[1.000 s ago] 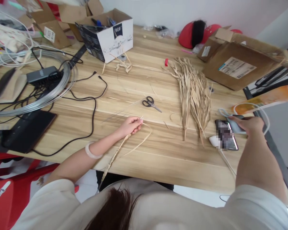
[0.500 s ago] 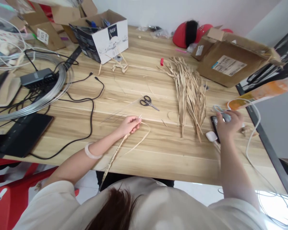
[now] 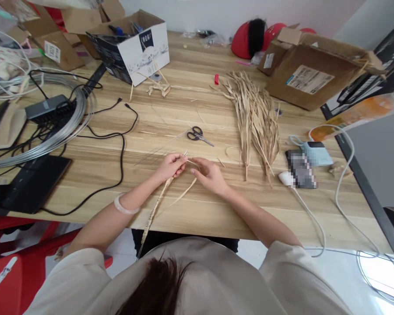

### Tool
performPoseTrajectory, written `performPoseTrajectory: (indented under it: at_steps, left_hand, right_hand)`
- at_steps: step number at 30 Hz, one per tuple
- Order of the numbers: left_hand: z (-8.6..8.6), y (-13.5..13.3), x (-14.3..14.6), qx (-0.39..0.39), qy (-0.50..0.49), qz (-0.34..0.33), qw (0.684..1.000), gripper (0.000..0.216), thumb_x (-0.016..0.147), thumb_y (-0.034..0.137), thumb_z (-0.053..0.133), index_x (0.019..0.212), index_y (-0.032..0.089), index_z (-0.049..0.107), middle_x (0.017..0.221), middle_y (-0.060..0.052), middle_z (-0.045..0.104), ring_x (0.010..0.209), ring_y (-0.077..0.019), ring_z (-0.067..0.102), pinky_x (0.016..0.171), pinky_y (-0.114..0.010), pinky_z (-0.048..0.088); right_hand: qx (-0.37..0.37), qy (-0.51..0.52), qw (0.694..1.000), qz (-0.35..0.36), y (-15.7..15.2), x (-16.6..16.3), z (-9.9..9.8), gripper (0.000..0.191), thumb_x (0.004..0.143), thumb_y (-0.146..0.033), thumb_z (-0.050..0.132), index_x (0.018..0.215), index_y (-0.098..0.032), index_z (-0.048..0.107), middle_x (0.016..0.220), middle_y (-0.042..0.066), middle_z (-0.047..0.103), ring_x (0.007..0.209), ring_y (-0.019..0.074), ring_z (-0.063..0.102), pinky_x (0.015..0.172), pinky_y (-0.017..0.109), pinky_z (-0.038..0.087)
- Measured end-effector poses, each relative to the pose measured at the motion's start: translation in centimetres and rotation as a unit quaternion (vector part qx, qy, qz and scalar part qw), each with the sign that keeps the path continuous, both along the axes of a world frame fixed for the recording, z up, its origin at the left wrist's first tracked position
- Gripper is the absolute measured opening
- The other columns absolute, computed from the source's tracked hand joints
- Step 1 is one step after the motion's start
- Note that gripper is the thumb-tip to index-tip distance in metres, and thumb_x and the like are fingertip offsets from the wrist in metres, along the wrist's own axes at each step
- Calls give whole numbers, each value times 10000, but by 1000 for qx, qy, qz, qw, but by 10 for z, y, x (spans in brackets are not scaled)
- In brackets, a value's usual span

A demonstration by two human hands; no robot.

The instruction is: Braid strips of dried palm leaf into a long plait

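My left hand (image 3: 174, 167) is closed in a pinch round the upper end of a straw-wrapped cord (image 3: 156, 209). The wrapped part slants down past the table's front edge, with thin wire-like ends at the bottom. From the pinch a loose flat straw strip (image 3: 184, 192) curves out and hangs down toward the table. My right hand (image 3: 212, 176) is beside it, thumb and fingers apart around the strip's bend; whether they touch it I cannot tell. Black-handled scissors (image 3: 199, 134) lie just beyond both hands.
Dried straw bundles (image 3: 256, 122) lie to the right. A phone (image 3: 302, 169), a light blue power bank (image 3: 318, 153) and white cables are at far right. A wire coil (image 3: 85, 109), black cables and a dark tablet (image 3: 37, 186) occupy the left. Boxes (image 3: 151, 52) stand at the back.
My right hand has left the phone at the far right and come over beside my left hand. The left hand keeps its pinch on the cord.
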State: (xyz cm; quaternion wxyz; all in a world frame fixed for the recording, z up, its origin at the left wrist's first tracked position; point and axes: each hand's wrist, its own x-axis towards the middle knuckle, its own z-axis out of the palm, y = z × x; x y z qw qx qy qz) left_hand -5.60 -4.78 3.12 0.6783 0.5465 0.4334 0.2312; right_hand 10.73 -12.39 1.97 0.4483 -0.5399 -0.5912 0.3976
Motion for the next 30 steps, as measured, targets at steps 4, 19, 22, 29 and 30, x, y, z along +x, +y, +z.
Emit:
performPoseTrajectory:
  at_steps: [4, 19, 22, 29, 30]
  left_hand:
    - [-1, 1, 2, 4, 5, 0, 1000, 380, 738, 471, 644, 638, 150, 466, 495, 64, 451, 326, -13, 356, 290, -142, 234]
    - [-5, 9, 32, -46, -28, 60, 997, 318, 759, 422, 652, 717, 146, 500, 515, 60, 464, 340, -2, 322, 314, -130, 194]
    - [-5, 10, 26, -58, -36, 59, 996, 313, 755, 416, 658, 721, 146, 505, 509, 61, 465, 332, -1, 320, 310, -130, 194]
    - [-1, 12, 21, -99, -55, 48, 992, 278, 706, 337, 699, 689, 143, 500, 496, 59, 483, 311, 1, 310, 291, -133, 173]
    - [-1, 12, 20, -101, -56, 45, 992, 274, 696, 323, 706, 684, 142, 500, 492, 61, 481, 311, 2, 306, 290, -133, 170]
  right_hand:
    - [-99, 183, 978, 23, 3, 6, -14, 366, 706, -384, 712, 1023, -206, 667, 897, 42, 709, 814, 178, 657, 791, 361, 528]
    - [-181, 429, 883, -63, 14, 23, -13, 357, 539, -362, 830, 804, -192, 661, 609, -38, 615, 546, 79, 522, 507, 227, 400]
    - [-207, 425, 880, -39, 16, 26, -11, 362, 543, -375, 829, 806, -188, 666, 548, -47, 603, 485, 70, 498, 488, 227, 398]
    - [-253, 397, 882, 28, 17, 32, -7, 308, 530, -322, 846, 723, -168, 663, 547, -33, 645, 468, 66, 546, 469, 204, 415]
    - [-254, 401, 880, 28, 17, 32, -7, 299, 531, -315, 846, 713, -167, 661, 544, -32, 646, 473, 67, 552, 469, 200, 416]
